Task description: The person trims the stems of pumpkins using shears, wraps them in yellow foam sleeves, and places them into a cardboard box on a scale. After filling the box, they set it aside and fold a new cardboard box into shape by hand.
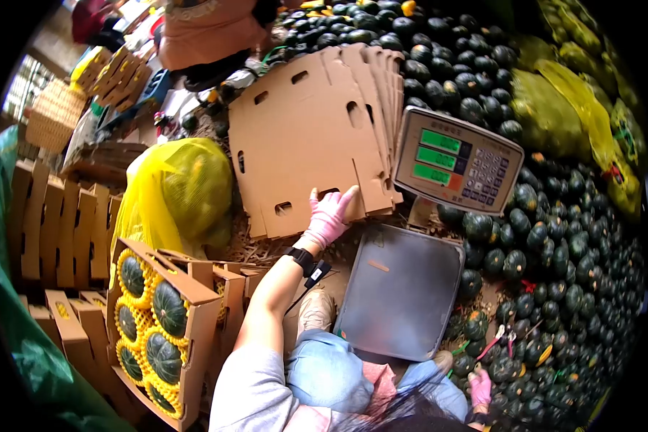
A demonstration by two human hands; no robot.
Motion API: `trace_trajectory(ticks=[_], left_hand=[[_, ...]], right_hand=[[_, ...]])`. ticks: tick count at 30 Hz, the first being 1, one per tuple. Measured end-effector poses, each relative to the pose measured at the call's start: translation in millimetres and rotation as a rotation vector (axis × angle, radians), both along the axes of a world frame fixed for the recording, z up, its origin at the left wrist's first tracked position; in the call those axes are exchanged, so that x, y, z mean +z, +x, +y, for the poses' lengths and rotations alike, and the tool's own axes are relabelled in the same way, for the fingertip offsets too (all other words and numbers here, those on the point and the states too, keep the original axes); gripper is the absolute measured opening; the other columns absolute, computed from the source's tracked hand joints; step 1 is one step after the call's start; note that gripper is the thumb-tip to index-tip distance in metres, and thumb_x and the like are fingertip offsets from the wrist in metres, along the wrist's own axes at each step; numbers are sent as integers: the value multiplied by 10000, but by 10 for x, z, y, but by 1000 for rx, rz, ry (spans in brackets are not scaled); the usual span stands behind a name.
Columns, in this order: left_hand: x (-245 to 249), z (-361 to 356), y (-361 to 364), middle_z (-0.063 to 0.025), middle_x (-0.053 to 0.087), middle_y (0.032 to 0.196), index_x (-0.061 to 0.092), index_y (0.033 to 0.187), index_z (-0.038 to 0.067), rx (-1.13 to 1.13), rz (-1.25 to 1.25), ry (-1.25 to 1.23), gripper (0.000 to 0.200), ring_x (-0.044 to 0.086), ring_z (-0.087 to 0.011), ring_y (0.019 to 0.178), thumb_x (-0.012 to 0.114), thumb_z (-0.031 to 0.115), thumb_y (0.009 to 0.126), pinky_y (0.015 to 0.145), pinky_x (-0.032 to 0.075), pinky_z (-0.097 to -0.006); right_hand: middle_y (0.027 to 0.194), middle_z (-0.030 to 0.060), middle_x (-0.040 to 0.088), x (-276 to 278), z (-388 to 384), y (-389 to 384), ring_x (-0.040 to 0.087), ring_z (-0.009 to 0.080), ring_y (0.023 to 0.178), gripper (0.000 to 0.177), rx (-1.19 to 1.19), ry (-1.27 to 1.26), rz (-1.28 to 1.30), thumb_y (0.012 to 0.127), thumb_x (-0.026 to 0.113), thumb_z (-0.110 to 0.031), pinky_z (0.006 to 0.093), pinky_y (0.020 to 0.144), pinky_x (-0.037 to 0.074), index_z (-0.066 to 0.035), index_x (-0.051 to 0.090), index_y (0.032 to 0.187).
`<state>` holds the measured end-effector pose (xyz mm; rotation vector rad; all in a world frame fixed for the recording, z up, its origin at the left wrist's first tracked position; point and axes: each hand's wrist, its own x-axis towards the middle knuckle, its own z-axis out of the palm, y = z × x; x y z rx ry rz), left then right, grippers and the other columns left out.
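My left hand [327, 219], in a pink glove with bare fingertips, grips the near edge of the top flat cardboard sheet [295, 144] by its cut-out slot. Some of its fingers are hidden there. This sheet lies on a fanned stack of similar die-cut sheets. At the lower right, my right hand [480, 389], also pink-gloved, hangs beside small dark green squashes [504, 369]. Its fingers are slightly apart, with nothing visible in them. Close above it lie red-handled clippers [498, 341].
A bench scale has a grey platform [402, 295] before me and a lit display [457, 160] behind it. A carton [203, 317] of squashes in yellow foam nets stands left, near a yellow mesh sack [194, 189]. Another person [205, 36] is at the top; squashes heap along the right.
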<state>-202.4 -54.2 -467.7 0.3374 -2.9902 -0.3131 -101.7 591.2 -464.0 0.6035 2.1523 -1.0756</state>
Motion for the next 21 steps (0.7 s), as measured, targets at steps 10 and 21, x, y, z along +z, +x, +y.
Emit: trace_trajectory(ticks=[10,21], left_hand=[[564,-166,313,-46,584,1056,371,1365,201,3,133,232,883,548,-230,1063,793,160,590,1049,177,-598],[927,-207,363,-75,582,1037,385,1339,177,22,269,150,811,545,-256,1053,763,190,621,1015,217,-594]], right_hand=[[835,37,602,-321,710,132,559,123,631,300,-41,142,79,840,611,-153,275,487,470,-68,558,1124],[860,66,617,-804,994,214,588,151,672,267,-27,58,143,848,588,-97,294,595,499,-6,545,1096]])
